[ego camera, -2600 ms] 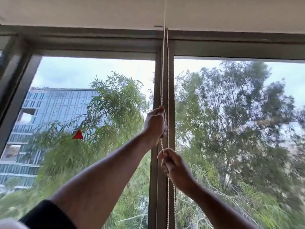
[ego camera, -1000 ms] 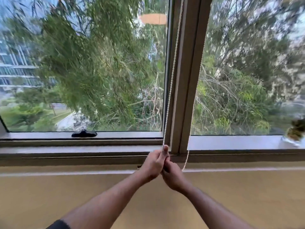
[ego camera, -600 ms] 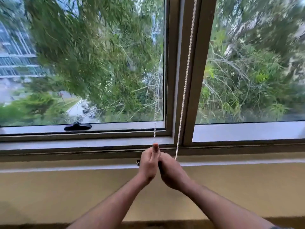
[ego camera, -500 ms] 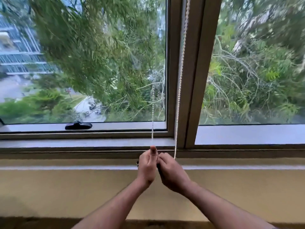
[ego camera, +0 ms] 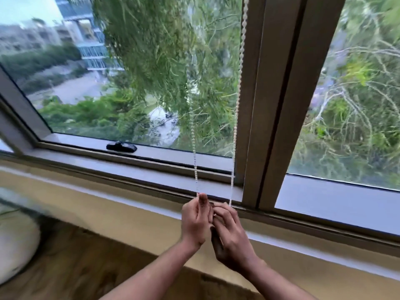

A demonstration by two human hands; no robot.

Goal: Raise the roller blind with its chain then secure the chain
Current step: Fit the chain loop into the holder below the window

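While view swings left, hands (ego camera: pixel 213 226) stay pinching chain (ego camera: pixel 237 105) at sill (ego camera: pixel 129 169).

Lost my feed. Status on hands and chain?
Left hand pinches the chain by its left strand. Right hand curled round the loop's bottom end, grip detail hidden. Both low, in front of the sill. Nothing in the way.

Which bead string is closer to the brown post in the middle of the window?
The right strand, running down beside the post to the right hand. The left strand hangs in front of the glass, ending at the left hand.
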